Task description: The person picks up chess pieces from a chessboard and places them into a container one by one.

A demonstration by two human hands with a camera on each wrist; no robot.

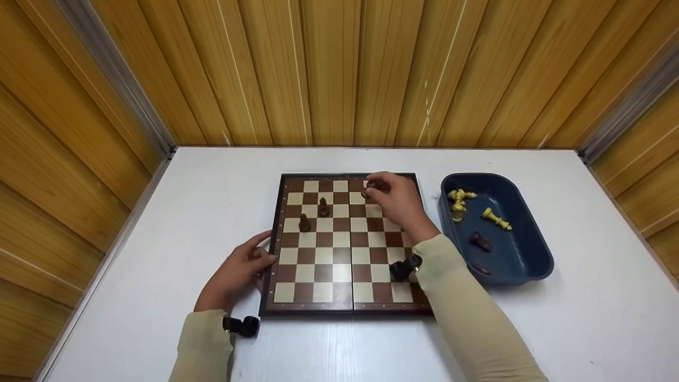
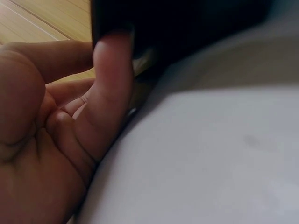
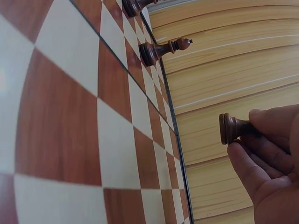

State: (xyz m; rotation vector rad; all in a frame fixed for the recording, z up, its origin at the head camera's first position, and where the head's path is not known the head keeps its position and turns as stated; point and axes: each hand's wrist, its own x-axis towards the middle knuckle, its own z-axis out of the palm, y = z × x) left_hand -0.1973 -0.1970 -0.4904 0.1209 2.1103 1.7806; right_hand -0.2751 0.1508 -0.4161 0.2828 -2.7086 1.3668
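Note:
My right hand point(image 1: 397, 201) pinches a dark brown chess piece point(image 3: 229, 128) by its upper part above the far right of the chessboard point(image 1: 324, 273). Its round base shows in the right wrist view, while fingers hide its top. A dark bishop point(image 3: 161, 51) stands upright on the board's far left part, and another dark piece point(image 1: 304, 224) stands nearer the left edge. At that edge my left hand point(image 1: 238, 270) rests thumb and forefinger against the board's side. In the left wrist view its thumb point(image 2: 112, 79) presses the dark border, fairly straight.
A blue tub point(image 1: 542, 265) right of the board holds several yellow pieces point(image 1: 496, 218) and dark pieces point(image 1: 480, 241), lying on their sides. The white table point(image 1: 132, 249) ends at wood-patterned walls point(image 1: 329, 74) behind and at both sides. Black wrist cameras point(image 1: 244, 326) sit on both sleeves.

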